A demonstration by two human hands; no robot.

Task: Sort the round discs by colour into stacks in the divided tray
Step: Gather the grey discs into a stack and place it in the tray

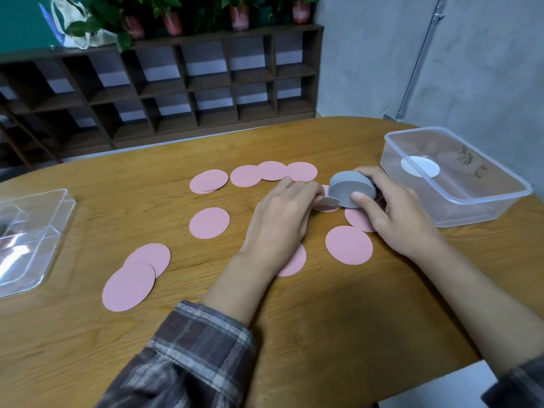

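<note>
While the right hand (403, 222) clasps the grey stack (344, 188) edgewise, the left hand (282, 219) pinches a grey disc (329, 202) among pink discs (209, 222)

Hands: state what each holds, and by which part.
Right hand grips the grey disc stack around its rim; left hand pinches a single grey disc by its edge.

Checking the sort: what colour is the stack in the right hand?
Grey: the stack held by the right hand; head view.
</note>
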